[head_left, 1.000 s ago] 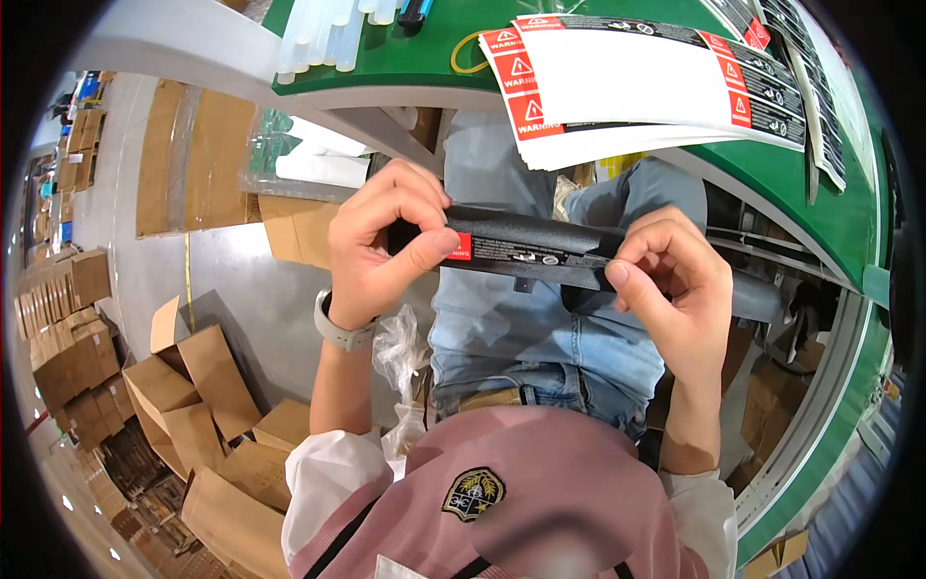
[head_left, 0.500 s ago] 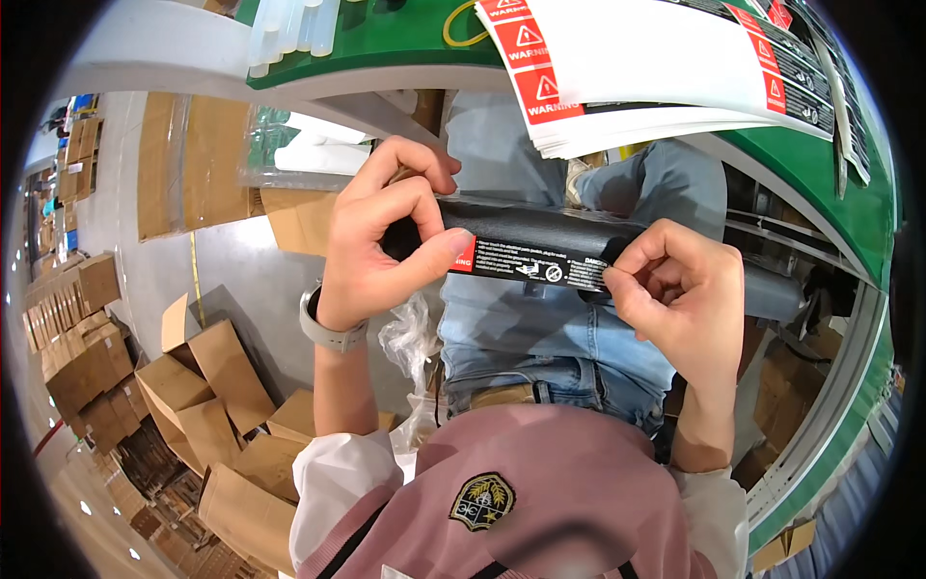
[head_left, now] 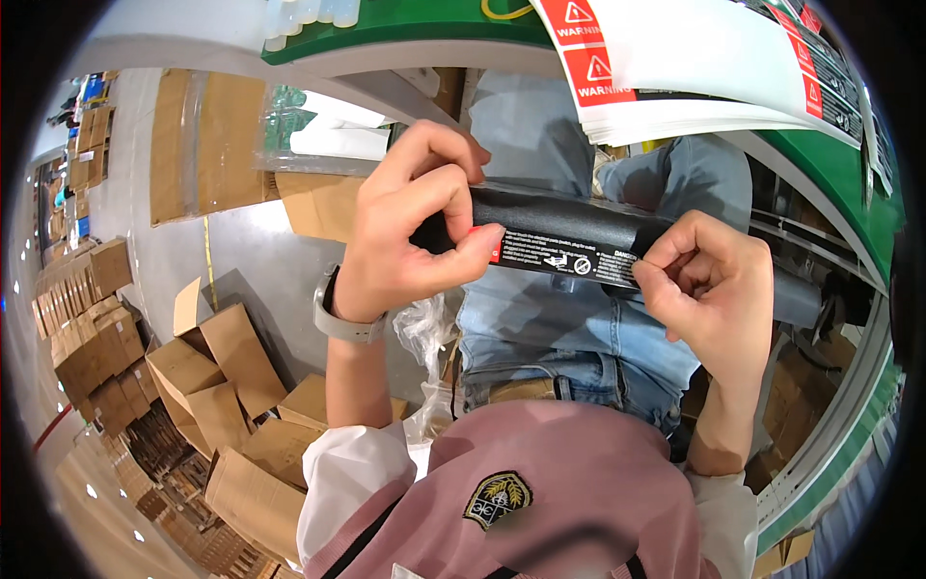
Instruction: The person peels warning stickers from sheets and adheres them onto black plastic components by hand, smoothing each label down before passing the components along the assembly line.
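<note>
A black warning label (head_left: 545, 259) with white print and a red left end is stretched between my two hands. Its left end is pinched between the thumb and fingers of my left hand (head_left: 405, 227), which wears a grey-banded watch. The opposite end is between the thumb and forefinger of my right hand (head_left: 712, 280), its other fingers curled in. Right behind the label lies a black, rounded tube-like body (head_left: 569, 214), which runs across above my lap and on behind my right hand. Whether the label is touching its surface, I cannot tell.
A stack of label sheets (head_left: 714, 72) overhangs the edge of the green table (head_left: 424, 37). Translucent glue-stick-like rods (head_left: 318, 12) lie at its far left. Open cardboard boxes (head_left: 231, 362) and clear plastic wrap (head_left: 424, 333) are to my left.
The whole view has shifted, so hands, label and table appear farther right. Both hands keep their pinch, with the label at about the same place against the black body.
</note>
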The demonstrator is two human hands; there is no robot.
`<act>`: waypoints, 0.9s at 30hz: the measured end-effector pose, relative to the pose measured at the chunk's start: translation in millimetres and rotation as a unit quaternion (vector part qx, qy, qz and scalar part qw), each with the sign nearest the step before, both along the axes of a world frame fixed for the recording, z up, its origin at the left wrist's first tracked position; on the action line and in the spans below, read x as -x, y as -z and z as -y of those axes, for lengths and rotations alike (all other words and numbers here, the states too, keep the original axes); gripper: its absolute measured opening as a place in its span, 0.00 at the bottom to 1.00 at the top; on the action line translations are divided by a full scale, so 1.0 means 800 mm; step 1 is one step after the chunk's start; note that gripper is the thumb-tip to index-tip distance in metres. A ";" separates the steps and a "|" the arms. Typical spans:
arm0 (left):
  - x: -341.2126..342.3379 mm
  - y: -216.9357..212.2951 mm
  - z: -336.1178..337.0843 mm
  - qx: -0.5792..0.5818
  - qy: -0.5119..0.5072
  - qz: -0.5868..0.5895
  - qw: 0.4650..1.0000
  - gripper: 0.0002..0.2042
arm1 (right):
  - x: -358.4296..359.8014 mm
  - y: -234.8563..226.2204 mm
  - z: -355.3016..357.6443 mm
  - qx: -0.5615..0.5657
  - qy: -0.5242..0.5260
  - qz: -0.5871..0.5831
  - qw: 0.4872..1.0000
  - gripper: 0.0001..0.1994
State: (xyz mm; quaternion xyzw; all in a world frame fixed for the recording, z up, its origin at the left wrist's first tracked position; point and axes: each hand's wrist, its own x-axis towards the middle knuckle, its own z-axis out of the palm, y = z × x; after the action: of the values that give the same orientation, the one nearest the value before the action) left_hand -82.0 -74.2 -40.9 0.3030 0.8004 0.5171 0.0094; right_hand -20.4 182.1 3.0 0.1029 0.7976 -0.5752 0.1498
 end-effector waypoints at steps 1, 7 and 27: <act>0.000 0.000 0.000 -0.002 0.002 0.001 1.000 0.15 | 0.000 -0.001 0.000 -0.002 0.002 0.001 1.000 0.05; 0.001 0.017 0.014 -0.067 -0.017 0.053 0.996 0.21 | 0.008 -0.008 0.000 0.007 -0.006 0.046 0.999 0.04; -0.005 0.034 0.011 -0.128 -0.043 0.099 0.986 0.20 | 0.004 0.003 0.008 -0.030 -0.033 -0.088 0.995 0.07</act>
State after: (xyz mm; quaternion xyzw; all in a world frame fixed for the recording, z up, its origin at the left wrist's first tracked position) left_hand -77.8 -82.7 -68.0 0.2141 0.7348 0.6430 0.0272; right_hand -23.5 175.6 0.6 0.0296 0.8277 -0.5523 0.0948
